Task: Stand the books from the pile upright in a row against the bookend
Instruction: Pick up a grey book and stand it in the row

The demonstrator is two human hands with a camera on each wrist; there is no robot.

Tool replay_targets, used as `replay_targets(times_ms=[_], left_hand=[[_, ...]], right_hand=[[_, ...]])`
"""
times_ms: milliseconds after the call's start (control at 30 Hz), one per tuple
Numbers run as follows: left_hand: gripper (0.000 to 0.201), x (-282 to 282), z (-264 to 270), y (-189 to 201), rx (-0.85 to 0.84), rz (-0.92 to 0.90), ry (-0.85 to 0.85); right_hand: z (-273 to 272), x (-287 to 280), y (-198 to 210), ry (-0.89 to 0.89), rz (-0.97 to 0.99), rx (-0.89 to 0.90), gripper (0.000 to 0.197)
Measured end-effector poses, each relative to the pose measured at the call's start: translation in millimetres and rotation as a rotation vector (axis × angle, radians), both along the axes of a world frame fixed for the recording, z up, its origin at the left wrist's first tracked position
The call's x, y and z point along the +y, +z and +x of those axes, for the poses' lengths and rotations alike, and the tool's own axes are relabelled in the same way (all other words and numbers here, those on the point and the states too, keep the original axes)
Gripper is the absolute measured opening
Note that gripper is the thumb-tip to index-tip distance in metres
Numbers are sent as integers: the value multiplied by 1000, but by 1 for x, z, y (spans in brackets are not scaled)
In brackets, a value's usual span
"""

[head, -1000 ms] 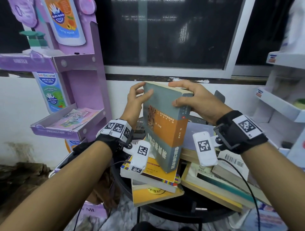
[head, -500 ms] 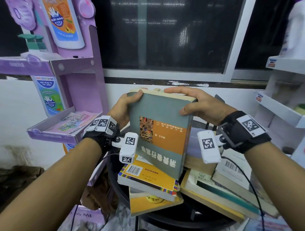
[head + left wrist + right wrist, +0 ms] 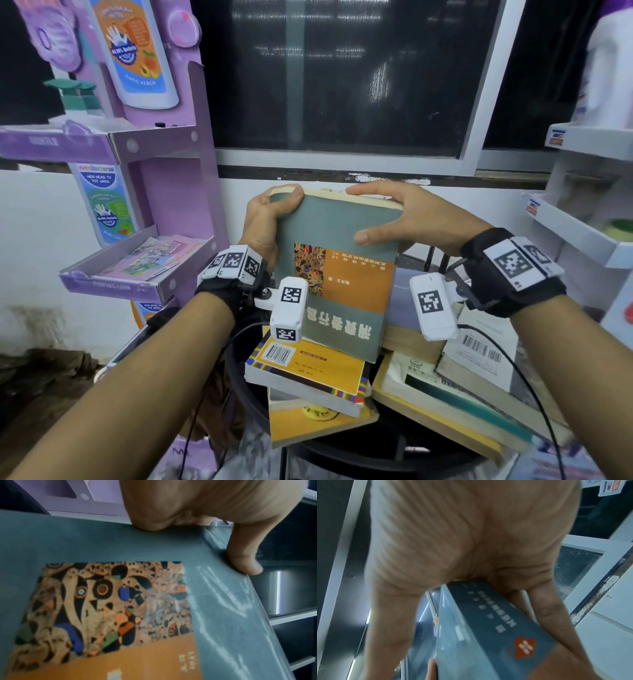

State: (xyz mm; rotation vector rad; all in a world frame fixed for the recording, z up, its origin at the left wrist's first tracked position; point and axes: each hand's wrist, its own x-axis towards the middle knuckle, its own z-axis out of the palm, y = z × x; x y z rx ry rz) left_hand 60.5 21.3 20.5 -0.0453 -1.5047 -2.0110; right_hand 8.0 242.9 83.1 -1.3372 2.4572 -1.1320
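Note:
Both hands hold a grey-green book (image 3: 337, 270) with an orange panel and a patterned picture, raised on end above the pile, cover toward me. My left hand (image 3: 270, 219) grips its upper left corner, thumb on the cover (image 3: 243, 555). My right hand (image 3: 394, 219) grips its upper right edge, thumb on the cover and fingers over the top; the right wrist view shows the spine (image 3: 496, 626) between thumb and fingers. Below lies the pile: a yellow book with a barcode (image 3: 305, 373), another yellow one (image 3: 318, 425) and further flat books (image 3: 455, 404) on the right. No bookend shows.
The pile rests on a round black table (image 3: 342, 455). A purple display stand (image 3: 161, 192) with trays stands close on the left. White shelves (image 3: 582, 222) stand at the right. A dark window (image 3: 342, 75) and a white wall lie behind.
The grey-green book has turned so its cover faces me more squarely and has shifted slightly left. My left hand went from fingers spread at its edge to gripping the upper left corner.

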Motion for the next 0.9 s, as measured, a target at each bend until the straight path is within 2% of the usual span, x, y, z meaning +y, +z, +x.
replay_targets(times_ms=[67, 200, 300, 500, 600, 700, 733, 833, 900], left_hand=[[60, -1, -1, 0, 9, -14, -1], [44, -7, -2, 4, -5, -60, -10], [32, -10, -1, 11, -16, -98, -56], [27, -9, -2, 23, -16, -123, -133], [35, -8, -7, 29, -13, -142, -105], [58, -11, -13, 28, -77, -215, -66], [61, -12, -15, 26, -98, -229, -48], [56, -13, -22, 22, -156, -262, 15], [44, -12, -29, 17, -221, -303, 70]], right_hand=[[3, 0, 2, -7, 26, 46, 80], [5, -3, 2, -73, 7, 153, 73], [9, -7, 4, -83, -44, 156, 68], [13, -10, 15, -133, -134, 152, 58], [13, -7, 23, -179, -169, 160, 56], [12, 0, 32, -234, -198, 164, 54], [11, 3, 34, -250, -208, 165, 53], [7, 11, 40, -331, -260, 166, 50], [4, 17, 44, -388, -283, 186, 51]])
